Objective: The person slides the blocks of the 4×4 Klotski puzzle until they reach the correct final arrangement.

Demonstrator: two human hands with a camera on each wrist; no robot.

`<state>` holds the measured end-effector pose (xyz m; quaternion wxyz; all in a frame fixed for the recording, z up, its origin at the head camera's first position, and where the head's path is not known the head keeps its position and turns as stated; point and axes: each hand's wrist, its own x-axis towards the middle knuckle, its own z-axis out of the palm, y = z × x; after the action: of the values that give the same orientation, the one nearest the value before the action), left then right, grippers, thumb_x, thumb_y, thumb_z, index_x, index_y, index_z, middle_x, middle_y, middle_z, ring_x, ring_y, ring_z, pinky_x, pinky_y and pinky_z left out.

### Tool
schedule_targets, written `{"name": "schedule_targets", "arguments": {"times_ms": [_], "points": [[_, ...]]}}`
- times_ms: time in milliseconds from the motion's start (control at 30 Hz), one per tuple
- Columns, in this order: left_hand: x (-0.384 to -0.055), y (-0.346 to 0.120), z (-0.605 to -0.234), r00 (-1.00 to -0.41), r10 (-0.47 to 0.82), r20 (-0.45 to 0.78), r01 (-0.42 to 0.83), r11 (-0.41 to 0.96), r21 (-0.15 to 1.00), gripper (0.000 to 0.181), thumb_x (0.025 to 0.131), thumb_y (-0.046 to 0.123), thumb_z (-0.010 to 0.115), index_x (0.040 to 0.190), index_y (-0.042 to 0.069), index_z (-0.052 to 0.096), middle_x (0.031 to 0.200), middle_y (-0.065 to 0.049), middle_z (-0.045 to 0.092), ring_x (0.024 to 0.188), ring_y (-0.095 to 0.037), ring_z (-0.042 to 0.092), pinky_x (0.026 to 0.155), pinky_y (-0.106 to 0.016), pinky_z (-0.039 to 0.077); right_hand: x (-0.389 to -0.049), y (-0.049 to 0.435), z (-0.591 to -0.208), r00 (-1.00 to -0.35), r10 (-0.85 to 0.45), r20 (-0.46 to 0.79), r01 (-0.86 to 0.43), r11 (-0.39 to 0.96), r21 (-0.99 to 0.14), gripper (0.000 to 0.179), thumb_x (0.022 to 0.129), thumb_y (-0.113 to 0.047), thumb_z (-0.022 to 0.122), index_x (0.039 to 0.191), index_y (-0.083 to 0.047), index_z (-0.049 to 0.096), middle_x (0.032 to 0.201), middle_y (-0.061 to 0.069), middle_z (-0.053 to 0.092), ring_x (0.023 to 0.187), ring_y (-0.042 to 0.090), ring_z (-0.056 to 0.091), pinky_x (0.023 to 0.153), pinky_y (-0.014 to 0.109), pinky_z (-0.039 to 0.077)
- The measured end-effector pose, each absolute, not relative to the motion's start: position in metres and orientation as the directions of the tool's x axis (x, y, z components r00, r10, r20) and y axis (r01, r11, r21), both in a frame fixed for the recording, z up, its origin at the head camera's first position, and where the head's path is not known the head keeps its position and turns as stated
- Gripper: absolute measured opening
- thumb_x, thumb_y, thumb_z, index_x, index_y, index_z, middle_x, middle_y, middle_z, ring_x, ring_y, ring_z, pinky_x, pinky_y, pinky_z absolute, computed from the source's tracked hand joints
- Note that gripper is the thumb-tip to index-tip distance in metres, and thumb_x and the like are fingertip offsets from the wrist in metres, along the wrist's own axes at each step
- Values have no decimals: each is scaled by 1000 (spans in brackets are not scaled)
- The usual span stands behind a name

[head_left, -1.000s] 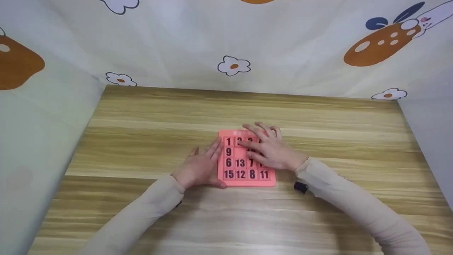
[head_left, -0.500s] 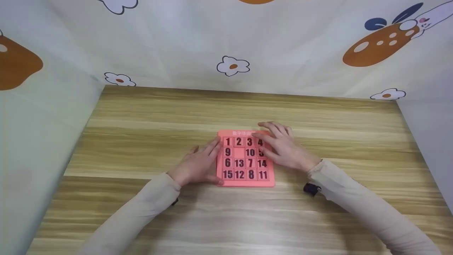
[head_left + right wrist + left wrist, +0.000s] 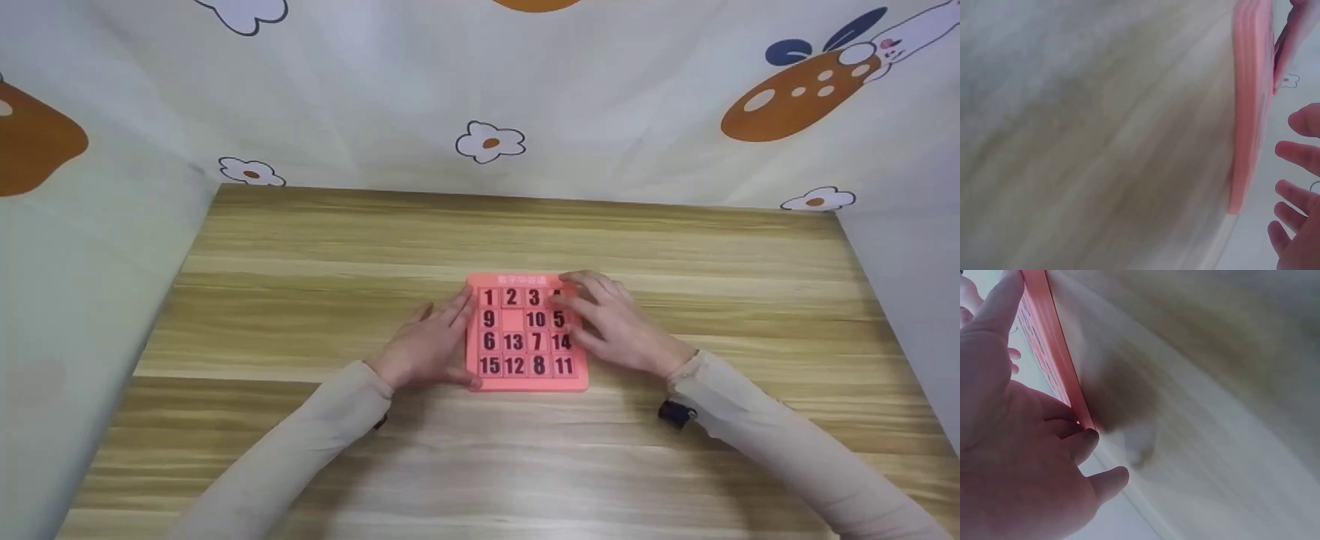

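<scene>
A pink sliding number puzzle (image 3: 512,320) lies on the wooden table, with black-numbered tiles and a gap in its second row, right of the 9. My left hand (image 3: 424,346) rests against its left side, fingers stretched along the upper edge and thumb on the near left corner. The left wrist view shows fingertips of this hand (image 3: 1022,439) right at the pink side wall. Over the right columns hovers my right hand (image 3: 622,326), fingers spread and loosely bent, partly covering the 4 tile. In the right wrist view, the right hand's fingers (image 3: 1297,154) show apart, holding nothing.
Behind the wood-grain table (image 3: 337,240) hangs a pale curtain (image 3: 360,90) printed with flowers and orange shapes. Plain pale sides border the table left and right. A black strap device (image 3: 677,413) sits at the right wrist.
My right hand has drawn back rightward from over the 2 and 3 tiles to the right columns. The puzzle has shifted slightly right with my left hand; its tile order looks the same.
</scene>
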<state>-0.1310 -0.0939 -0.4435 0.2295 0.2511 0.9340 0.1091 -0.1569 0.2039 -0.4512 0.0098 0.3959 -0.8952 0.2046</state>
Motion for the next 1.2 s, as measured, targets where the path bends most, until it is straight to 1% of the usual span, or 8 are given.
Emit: {"name": "schedule_targets", "arguments": {"times_ms": [133,400,467,633,700,900,1100,1200], "points": [[-134,-90,-442,-762,523,-382,421,848,321,124,72,64,71,153,2,1,159,-11,-9,146,-24,3,116,-49,5,-155,205,-451,-661,-731,170,-735,585,-342,35,91,-22,64,125,-11,65,145,18,41,135,34,32,110,57,22],[-134,-90,-443,-760,527,-380,423,846,326,123,72,63,72,153,2,2,159,-12,-9,145,-28,6,116,-50,8,-154,184,-452,-588,-809,17,-771,555,-313,48,98,-40,51,142,-20,51,156,17,22,141,42,16,110,65,13],[-134,-90,-443,-757,534,-377,433,842,323,123,73,63,71,153,1,2,159,-13,-9,145,-29,8,116,-50,9,-155,183,-450,-610,-790,68,-768,568,-294,44,97,-36,54,136,-14,57,153,17,27,140,41,19,109,65,14],[-135,-89,-442,-748,544,-381,445,836,320,123,73,63,70,153,1,0,159,-13,-10,145,-29,8,116,-50,9,-155,197,-449,-700,-662,269,-714,652,-254,18,87,-20,65,93,-5,73,135,18,50,130,39,36,106,62,24],[-135,-89,-442,-748,539,-387,442,840,316,123,73,64,70,153,2,0,159,-13,-10,145,-29,6,116,-51,9,-153,201,-450,-699,-666,260,-715,649,-261,20,87,-21,66,94,-5,74,136,19,49,130,40,35,106,60,25],[-134,-88,-441,-752,522,-403,433,852,295,123,73,64,70,153,2,0,159,-12,-11,145,-25,3,116,-50,9,-148,199,-451,-650,-747,141,-746,591,-307,41,93,-35,62,123,-8,67,151,19,31,136,43,24,108,62,19],[-135,-88,-443,-753,520,-403,433,853,291,124,72,66,68,153,3,-1,158,-11,-12,145,-23,0,116,-49,9,-153,211,-443,-578,-798,172,-792,498,-352,24,91,-31,63,104,-15,76,150,15,35,137,41,23,108,64,15],[-135,-89,-444,-753,520,-404,432,853,293,124,72,66,68,153,4,-1,158,-10,-12,145,-22,-1,116,-49,9,-154,219,-443,-595,-788,158,-780,518,-351,22,92,-30,62,99,-15,77,148,14,38,136,43,24,106,67,15]]}}
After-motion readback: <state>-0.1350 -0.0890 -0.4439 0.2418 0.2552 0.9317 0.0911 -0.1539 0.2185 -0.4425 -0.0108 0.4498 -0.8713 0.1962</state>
